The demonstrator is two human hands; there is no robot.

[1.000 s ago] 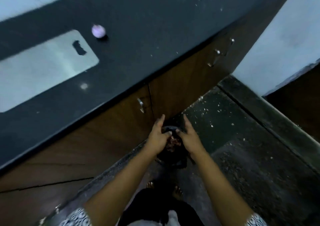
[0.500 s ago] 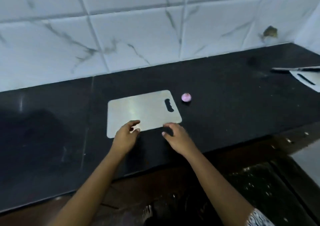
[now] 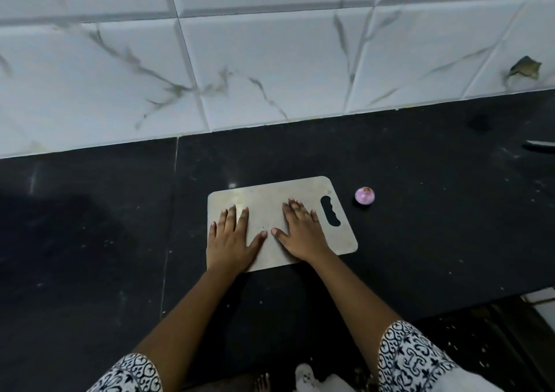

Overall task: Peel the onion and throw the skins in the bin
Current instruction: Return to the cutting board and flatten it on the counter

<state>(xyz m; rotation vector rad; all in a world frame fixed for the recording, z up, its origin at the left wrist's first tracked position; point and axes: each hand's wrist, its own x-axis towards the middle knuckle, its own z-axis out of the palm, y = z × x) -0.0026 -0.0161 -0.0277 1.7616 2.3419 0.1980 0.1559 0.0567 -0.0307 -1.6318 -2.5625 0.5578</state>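
A small peeled pink-purple onion [image 3: 364, 195] sits on the black counter just right of a steel cutting board [image 3: 270, 199]. My left hand [image 3: 231, 238] lies flat on the board's left part with fingers straight and spread. My right hand [image 3: 301, 230] lies flat on the board's middle, fingers straight, left of the board's handle slot. Neither hand holds anything. The bin and the skins are out of view.
White marble-look wall tiles [image 3: 270, 61] rise behind the black counter [image 3: 420, 241]. A dark knife-like object [image 3: 539, 146] lies at the counter's far right edge. The floor [image 3: 510, 331] shows at the lower right.
The view lifted from the bin on the floor up to the counter. Both hands left the bin, came up to the board and now lie flat on it.
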